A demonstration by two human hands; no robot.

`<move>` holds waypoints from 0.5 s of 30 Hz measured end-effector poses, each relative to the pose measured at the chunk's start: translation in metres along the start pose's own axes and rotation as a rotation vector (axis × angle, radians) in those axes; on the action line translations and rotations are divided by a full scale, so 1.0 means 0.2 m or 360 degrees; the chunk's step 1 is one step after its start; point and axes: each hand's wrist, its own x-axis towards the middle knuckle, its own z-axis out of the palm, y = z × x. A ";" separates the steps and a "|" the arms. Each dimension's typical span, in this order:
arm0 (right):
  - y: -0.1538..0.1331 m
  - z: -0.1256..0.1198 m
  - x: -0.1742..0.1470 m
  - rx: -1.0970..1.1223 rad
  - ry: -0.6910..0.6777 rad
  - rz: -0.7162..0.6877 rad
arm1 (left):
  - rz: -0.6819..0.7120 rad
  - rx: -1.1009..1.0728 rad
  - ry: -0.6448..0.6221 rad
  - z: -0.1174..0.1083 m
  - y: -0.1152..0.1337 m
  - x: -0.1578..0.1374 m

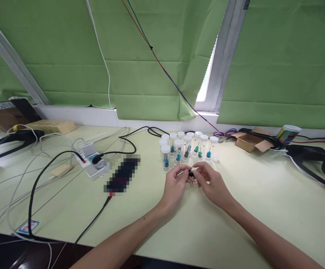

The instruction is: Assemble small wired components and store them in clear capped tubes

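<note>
Above the table, my left hand and my right hand meet, with fingers closed in a pinch on a small black piece with a thin metal pin. The fingers cover much of the piece. Just beyond my hands stand several clear vials with white caps. Inside them are small blue and green pieces on thin metal pins. A clear edge, perhaps of a vial or lid, shows below the fingertips; I cannot make it out.
At left lie a white power strip, a blurred phone-like device on a cable, and tangled cords. An open cardboard box, a can and black headgear-like straps sit at right. Green blinds hang behind the table.
</note>
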 end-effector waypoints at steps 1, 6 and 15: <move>0.00 0.00 0.00 0.0015 -0.0007 0.0008 | -0.0003 0.0006 -0.0015 0.00 0.00 0.00; -0.02 0.00 0.00 0.0000 0.0007 0.0072 | -0.0013 -0.0013 -0.0019 0.01 0.01 0.00; 0.00 -0.01 0.00 -0.0106 0.0044 -0.0014 | -0.0026 -0.0026 0.0062 0.01 0.02 0.00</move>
